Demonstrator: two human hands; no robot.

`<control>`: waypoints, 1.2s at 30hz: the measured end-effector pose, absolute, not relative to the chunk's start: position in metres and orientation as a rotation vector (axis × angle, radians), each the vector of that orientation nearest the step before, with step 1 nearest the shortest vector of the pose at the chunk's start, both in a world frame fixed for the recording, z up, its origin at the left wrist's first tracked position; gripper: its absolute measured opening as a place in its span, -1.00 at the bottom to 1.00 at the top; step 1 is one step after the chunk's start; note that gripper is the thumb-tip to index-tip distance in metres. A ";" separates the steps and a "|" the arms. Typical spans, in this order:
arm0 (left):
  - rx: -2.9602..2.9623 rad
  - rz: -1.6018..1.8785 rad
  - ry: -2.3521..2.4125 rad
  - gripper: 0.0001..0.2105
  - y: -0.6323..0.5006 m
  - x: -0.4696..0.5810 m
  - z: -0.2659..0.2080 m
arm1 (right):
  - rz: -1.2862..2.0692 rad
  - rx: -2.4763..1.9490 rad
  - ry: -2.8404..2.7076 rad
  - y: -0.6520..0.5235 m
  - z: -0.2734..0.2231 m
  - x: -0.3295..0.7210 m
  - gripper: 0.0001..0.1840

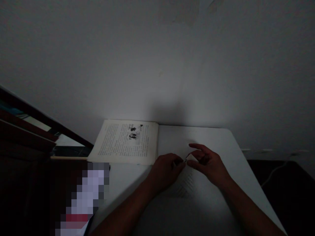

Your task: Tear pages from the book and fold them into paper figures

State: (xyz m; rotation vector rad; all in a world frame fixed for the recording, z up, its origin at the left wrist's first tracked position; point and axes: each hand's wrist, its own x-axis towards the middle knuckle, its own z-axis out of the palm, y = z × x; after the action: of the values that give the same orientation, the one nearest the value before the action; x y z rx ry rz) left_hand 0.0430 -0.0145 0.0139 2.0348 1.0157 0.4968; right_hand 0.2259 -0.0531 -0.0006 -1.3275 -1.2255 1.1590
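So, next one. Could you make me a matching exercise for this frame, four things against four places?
1. open book
2. left hand
3. right hand
4. wall

A. just right of a small pale piece
B. behind the table, with a soft shadow on it
C. close to the book's near right corner
D. at the table's far left corner

Pairs: 1-D, 2-C, 3-A, 4-B

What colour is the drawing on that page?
The drawing looks black and grey, in the head view.
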 end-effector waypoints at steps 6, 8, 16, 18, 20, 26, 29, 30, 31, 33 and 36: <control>1.651 0.593 0.919 -0.79 -0.011 0.044 0.007 | 1.430 -1.104 -0.804 -0.054 -0.005 0.227 -0.76; 1.575 0.610 0.898 -0.79 -0.011 0.044 0.005 | 1.520 -1.019 -0.721 -0.054 -0.005 0.227 -0.82; 1.535 0.637 0.895 -0.82 -0.014 0.046 0.003 | 1.614 -1.034 -0.783 -0.057 0.000 0.221 -0.83; 1.542 0.639 0.905 -0.82 -0.014 0.045 0.003 | 1.597 -1.056 -0.849 -0.057 -0.003 0.223 -0.84; 1.552 0.633 0.911 -0.82 -0.014 0.045 0.004 | 1.564 -1.086 -0.922 -0.057 -0.007 0.225 -0.83; 1.636 0.629 0.922 -0.83 -0.015 0.044 0.005 | 1.470 -1.180 -0.957 -0.057 -0.010 0.226 -0.87; 1.696 0.636 0.909 -0.84 -0.015 0.044 0.005 | 1.442 -1.208 -0.951 -0.056 -0.008 0.224 -0.88; 1.711 0.634 0.905 -0.84 -0.016 0.044 0.005 | 1.431 -1.221 -0.960 -0.056 -0.007 0.224 -0.88; 1.724 0.630 0.903 -0.84 -0.016 0.044 0.005 | 1.421 -1.236 -0.970 -0.056 -0.007 0.224 -0.88; 1.739 0.619 0.902 -0.84 -0.016 0.045 0.006 | 1.402 -1.266 -0.979 -0.055 -0.006 0.223 -0.89; 1.748 0.615 0.900 -0.84 -0.017 0.045 0.008 | 1.378 -1.310 -0.986 -0.055 -0.004 0.223 -0.90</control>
State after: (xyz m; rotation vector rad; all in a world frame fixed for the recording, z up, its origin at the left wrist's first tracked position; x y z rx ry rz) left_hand 0.0449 -0.0166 0.0081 1.7479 0.8996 0.6153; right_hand 0.2230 -0.0549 -0.0042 -1.3105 -0.9861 1.3779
